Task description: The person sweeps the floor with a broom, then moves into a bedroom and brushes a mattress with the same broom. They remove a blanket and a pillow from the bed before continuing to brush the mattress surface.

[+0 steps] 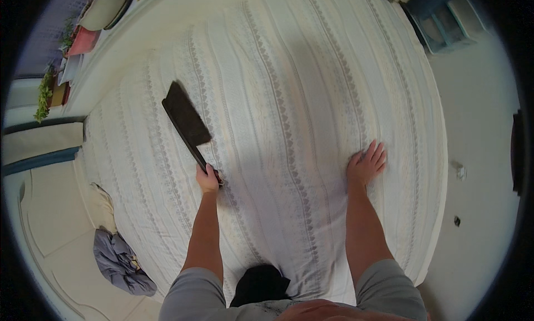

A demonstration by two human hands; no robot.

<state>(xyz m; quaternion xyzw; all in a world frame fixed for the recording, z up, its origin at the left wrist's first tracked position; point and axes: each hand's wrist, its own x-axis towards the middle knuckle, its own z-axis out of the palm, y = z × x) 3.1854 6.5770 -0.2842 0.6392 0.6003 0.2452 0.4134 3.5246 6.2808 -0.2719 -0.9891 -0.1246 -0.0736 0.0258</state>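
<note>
My left hand (208,179) is closed around the handle of a dark bed brush (187,118), whose long bristles point right over a bed. Its brush head lies up and to the left of the hand, just over or on the striped, pale patterned bedsheet (267,162); whether the bristles touch the cloth I cannot tell. My right hand (367,164) rests palm down on the sheet at the right, holding nothing, with its fingers spread a little. Small wrinkles run through the sheet between my forearms, near the bed's close edge.
Potted plants (45,95) and a pink pot (84,41) stand on a ledge at the upper left. The headboard (54,204) is at the left, with a crumpled grey cloth (121,262) beside it. A drawer unit (446,27) stands at the upper right. Small objects (457,221) lie on the floor.
</note>
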